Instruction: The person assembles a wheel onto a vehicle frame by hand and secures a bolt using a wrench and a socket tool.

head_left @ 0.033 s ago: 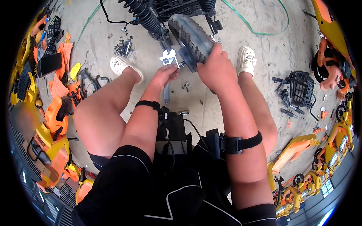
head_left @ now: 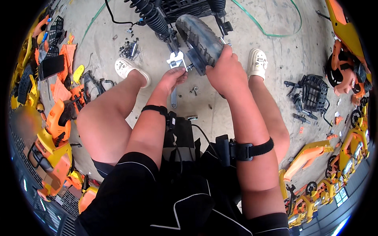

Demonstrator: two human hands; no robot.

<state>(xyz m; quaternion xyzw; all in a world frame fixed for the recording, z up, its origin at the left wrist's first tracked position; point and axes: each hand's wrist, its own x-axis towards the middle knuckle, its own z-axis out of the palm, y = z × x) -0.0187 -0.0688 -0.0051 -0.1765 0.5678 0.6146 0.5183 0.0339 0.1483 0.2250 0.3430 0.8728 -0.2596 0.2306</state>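
Note:
A black wheel with a treaded tyre [head_left: 204, 37] stands tilted below the vehicle's frame. My right hand [head_left: 227, 72] is closed round the tyre's near right side, its thumb by the dark hub [head_left: 196, 59]. To the left, my left hand [head_left: 174, 78] pinches its fingertips together by the end of the axle [head_left: 189, 67]. A thin pale metal piece runs down to those fingertips; what they hold is too small to make out. Under that hand is a silver adjustable wrench [head_left: 174, 99], its jaw showing beyond the fingers and its handle end nearer me.
Above are the vehicle's coil shock absorber [head_left: 147, 15] and a dark fork leg. Small bolts [head_left: 194, 90] and a metal socket [head_left: 192, 117] lie on the concrete. A pile of fasteners [head_left: 129, 50] is beyond my left shoe. Black plastic parts [head_left: 315, 92] and orange-yellow panels [head_left: 311, 157] lie right.

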